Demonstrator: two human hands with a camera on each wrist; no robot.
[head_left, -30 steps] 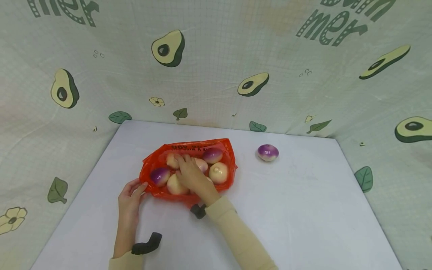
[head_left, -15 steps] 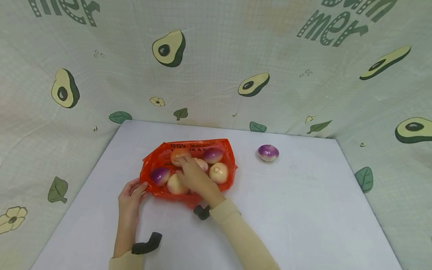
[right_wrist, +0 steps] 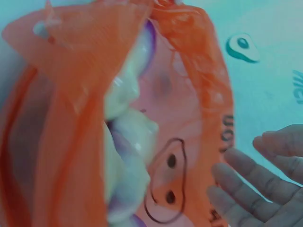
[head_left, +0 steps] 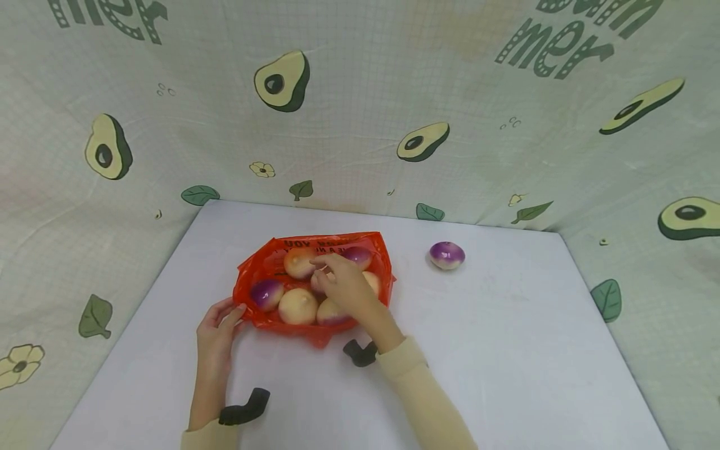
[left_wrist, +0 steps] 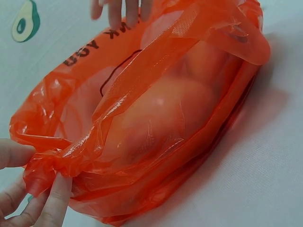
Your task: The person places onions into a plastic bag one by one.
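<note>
Turnips (head_left: 298,305) fill the orange bag (head_left: 254,273) mid-bench; the right hand (head_left: 344,284) hovers above, holding nothing. Left wrist view: left fingers (left_wrist: 56,195) pinch the near rim (left_wrist: 52,163); thin plastic could tear. Right wrist view: fingers (right_wrist: 246,171) spread.

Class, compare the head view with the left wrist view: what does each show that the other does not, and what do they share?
Only the head view shows the lone purple onion lying on the white table apart from the bag, the avocado-print cloth, and both sleeves. Only the left wrist view shows close up the left hand with its fingers pinching the crumpled bag rim. Both show the orange bag holding round onions, the left hand's grip on the bag edge, and the right hand over the bag.
</note>
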